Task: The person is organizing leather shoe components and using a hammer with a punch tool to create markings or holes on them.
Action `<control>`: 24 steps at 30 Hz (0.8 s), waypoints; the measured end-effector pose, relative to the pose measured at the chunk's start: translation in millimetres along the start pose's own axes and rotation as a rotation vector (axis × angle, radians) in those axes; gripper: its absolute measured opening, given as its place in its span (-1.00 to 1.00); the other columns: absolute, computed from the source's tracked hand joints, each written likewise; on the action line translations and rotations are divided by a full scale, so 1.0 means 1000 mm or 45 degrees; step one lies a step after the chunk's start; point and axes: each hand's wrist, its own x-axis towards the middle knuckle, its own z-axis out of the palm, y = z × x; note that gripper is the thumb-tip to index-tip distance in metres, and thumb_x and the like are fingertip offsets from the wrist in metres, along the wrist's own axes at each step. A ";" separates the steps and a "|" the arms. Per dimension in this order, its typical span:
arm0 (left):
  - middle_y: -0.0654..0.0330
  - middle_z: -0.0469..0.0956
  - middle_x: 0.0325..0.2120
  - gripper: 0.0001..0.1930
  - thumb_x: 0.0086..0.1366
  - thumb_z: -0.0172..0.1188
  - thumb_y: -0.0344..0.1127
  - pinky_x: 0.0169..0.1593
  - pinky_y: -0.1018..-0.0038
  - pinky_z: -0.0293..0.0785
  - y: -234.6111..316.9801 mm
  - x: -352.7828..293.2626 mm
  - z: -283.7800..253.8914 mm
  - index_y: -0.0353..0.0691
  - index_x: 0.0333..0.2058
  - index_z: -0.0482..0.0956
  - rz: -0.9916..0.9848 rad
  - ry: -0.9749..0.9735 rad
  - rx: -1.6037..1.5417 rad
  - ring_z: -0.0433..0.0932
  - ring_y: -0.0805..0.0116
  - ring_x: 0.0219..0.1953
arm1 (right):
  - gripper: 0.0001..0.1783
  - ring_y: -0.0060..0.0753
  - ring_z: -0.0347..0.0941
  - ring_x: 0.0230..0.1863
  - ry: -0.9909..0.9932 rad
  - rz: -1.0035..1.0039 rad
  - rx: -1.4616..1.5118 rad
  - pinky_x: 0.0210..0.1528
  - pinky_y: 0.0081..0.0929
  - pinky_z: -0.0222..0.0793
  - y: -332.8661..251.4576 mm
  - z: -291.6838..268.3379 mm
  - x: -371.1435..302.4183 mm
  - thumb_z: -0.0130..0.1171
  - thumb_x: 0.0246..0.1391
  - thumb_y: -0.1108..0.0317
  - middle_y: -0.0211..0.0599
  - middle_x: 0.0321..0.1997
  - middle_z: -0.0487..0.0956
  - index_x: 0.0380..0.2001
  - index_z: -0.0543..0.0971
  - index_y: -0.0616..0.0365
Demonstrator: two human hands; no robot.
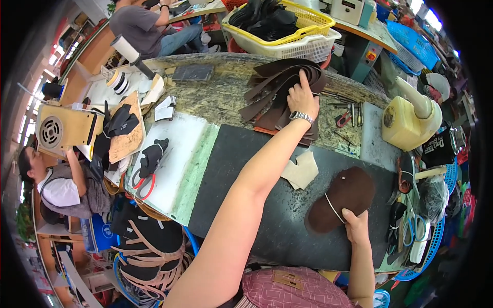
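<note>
My left hand, with a metal watch at the wrist, reaches to the far side of the bench and rests on a fanned pile of dark brown leather pieces. Its index finger is stretched out over the folded end, and the other fingers are bent; the thumb cannot be made out. Near me at the right, my right hand grips the edge of a brown sole-shaped stack bound with a white band, its thumb on top. A cream scrap lies between them on the black mat.
Red-handled scissors lie at left on a white board. Slim metal tools and a yellowish container stand right of the leather. Blue-handled scissors lie far right. A yellow basket stands beyond; two people work nearby.
</note>
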 end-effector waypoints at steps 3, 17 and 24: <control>-0.11 0.40 -0.22 -0.18 -0.06 0.26 -0.27 -0.12 0.16 0.37 -0.004 -0.009 -0.028 -0.26 0.14 -0.01 0.124 -0.185 -0.054 0.41 -0.09 -0.19 | -0.30 -0.33 0.31 0.04 0.060 -0.125 -0.171 0.12 -0.41 0.17 -0.014 -0.013 -0.004 0.21 -0.16 0.39 -0.24 0.04 0.38 0.10 0.22 0.28; -0.13 0.11 0.14 -0.09 -0.11 0.34 -0.21 0.19 0.14 0.04 -0.257 -0.165 -0.337 -0.24 0.19 0.02 0.023 0.335 0.689 0.10 -0.07 0.17 | -0.38 -0.26 0.33 0.00 0.131 -0.532 -1.250 0.07 -0.39 0.21 -0.072 0.026 0.048 0.13 -0.12 0.51 -0.15 0.00 0.39 0.09 0.26 0.18; -0.07 0.41 -0.15 -0.08 -0.15 0.39 -0.24 0.00 0.24 0.27 -0.281 -0.152 -0.326 -0.29 0.16 0.04 -0.182 0.366 0.232 0.38 -0.01 -0.09 | -0.57 -0.09 0.33 -0.03 -0.965 -0.901 -1.409 0.02 -0.30 0.26 0.026 0.218 0.079 0.21 -0.14 0.35 -0.13 -0.06 0.40 -0.13 0.41 0.18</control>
